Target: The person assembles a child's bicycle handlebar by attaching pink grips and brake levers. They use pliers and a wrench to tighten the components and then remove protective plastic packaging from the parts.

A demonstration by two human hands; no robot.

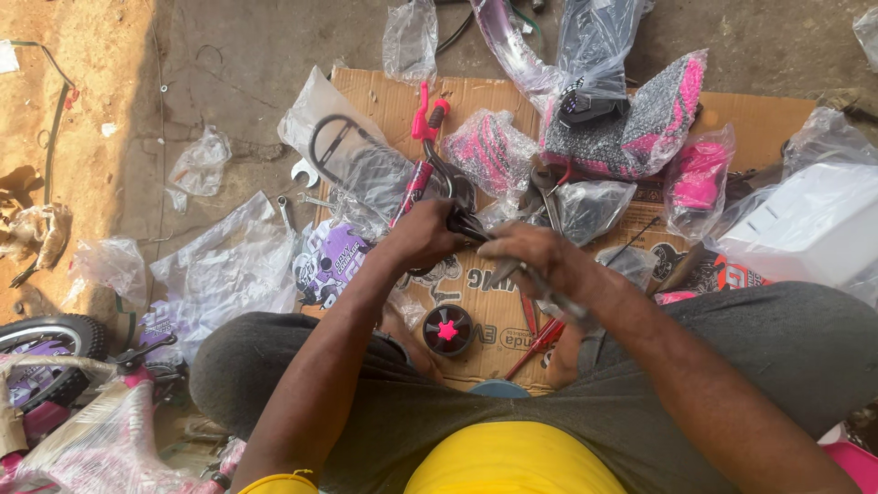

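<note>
The left hand (422, 233) has its fingers wrapped tight around a black handlebar stem (455, 203), which rises toward 12 o'clock to a pink brake lever (422, 114). The right hand (535, 252), just beside it at 3 o'clock, has its fingers closed on a slim metal tool (549, 295) whose shaft runs down toward 5 o'clock; the tool's working end is hidden where the two hands meet, so its kind is hard to tell. A small black wheel with a pink hub (447, 329) lies at 6 o'clock of the hands, with red-handled tools (535, 343) just beside it. Everything rests on a flattened cardboard sheet (764, 123) over a dusty concrete floor (247, 55), strewn with clear plastic bags (229, 265). A small tyre (55, 352) is cut off at the left edge.
</note>
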